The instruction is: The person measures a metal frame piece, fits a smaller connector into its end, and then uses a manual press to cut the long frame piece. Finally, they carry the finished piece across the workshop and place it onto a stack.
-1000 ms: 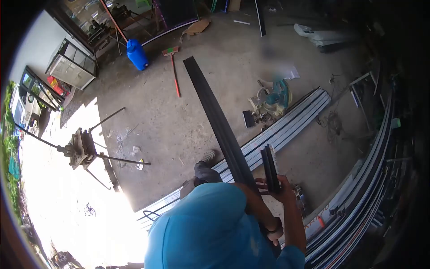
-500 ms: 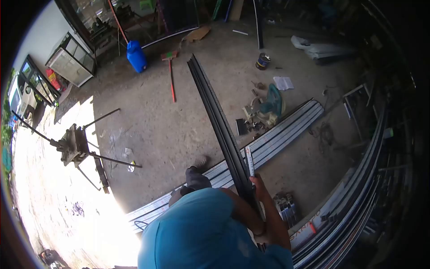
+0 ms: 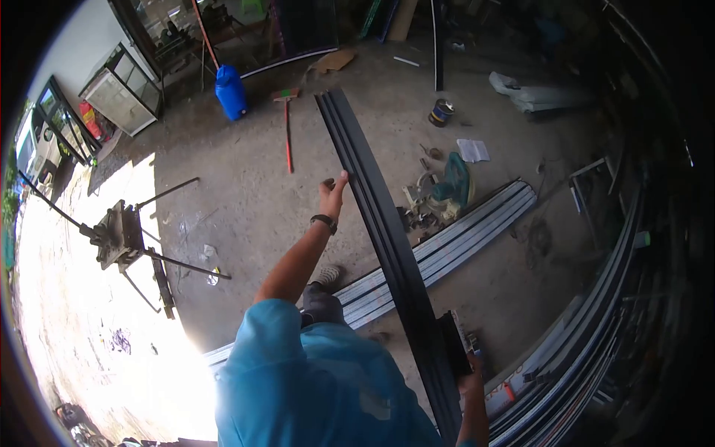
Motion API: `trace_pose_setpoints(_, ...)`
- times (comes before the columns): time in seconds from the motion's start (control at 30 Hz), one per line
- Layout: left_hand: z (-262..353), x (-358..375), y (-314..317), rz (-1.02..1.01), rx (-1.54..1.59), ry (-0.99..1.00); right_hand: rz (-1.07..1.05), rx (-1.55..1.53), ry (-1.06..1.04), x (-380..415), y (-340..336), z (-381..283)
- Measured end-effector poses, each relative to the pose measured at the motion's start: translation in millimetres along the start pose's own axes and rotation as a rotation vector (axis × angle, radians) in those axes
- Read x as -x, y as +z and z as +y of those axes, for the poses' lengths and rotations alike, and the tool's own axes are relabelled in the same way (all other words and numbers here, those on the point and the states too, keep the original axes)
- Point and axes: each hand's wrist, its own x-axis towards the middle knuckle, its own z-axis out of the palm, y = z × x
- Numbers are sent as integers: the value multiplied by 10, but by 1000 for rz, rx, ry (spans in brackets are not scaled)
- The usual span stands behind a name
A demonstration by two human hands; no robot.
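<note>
A long black metal profile [image 3: 380, 223] runs from my lower right out toward the far floor. My left hand [image 3: 332, 194] is stretched far forward with a watch on its wrist. Its fingers are apart and its fingertips rest at the profile's left edge. My right hand [image 3: 471, 381] is low beside my body. It grips a short black profile piece [image 3: 454, 344] held against the near part of the long profile. My blue shirt hides the long profile's near end.
White profiles [image 3: 454, 235] lie on the concrete under the black one, with a mitre saw [image 3: 441, 197] beside them. Farther off are a blue canister [image 3: 230, 91], a red-handled broom [image 3: 287, 130] and a paint can [image 3: 441, 112]. A metal stand [image 3: 119, 238] is left. Stacked profiles [image 3: 596, 335] line the right.
My left arm has swung out from my body and reached far up along the long profile. My right hand, with the short piece, has dropped lower. The view has tilted slightly.
</note>
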Motion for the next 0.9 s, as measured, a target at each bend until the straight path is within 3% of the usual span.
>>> trace_pose_setpoints(0.1,560,-139,170,-592,822,-108,149,26,-150,373,-179,-7)
trace_pose_setpoints(0.2,1220,-23,312,-910,1135,-92,252,57,-76,593,-368,24)
trace_pose_setpoints(0.3,1234,-49,452,-956,1140,-179,280,84,-89,729,-498,9)
trace_pose_setpoints(0.4,1129,104,408,-901,1150,-146,152,74,-171,1189,258,-141)
trace_pose_setpoints(0.43,1200,211,336,-907,1159,-125,0,184,-229,1061,163,-254)
trace_pose_setpoints(0.5,1241,258,215,-894,1156,-135,-177,37,-370,889,460,-537)
trace_pose_setpoints(0.63,1235,158,40,-848,1124,-147,-263,-31,-695,661,2366,-886)
trace_pose_setpoints(0.67,1226,85,6,-839,1113,-151,-451,-39,-670,552,2792,-919)
trace_pose_setpoints(0.7,1206,0,-17,-856,1105,-165,-426,25,-774,432,3249,-922)
trace_pose_setpoints(0.77,1170,-124,-51,-889,1102,-196,-594,184,-896,308,4269,-907)
trace_pose_setpoints(0.87,1370,-86,-132,-844,1066,-296,-811,308,-839,82,5449,-923)
trace_pose_setpoints(0.9,1398,-136,-180,-910,1092,-271,-800,354,-912,0,5788,-905)
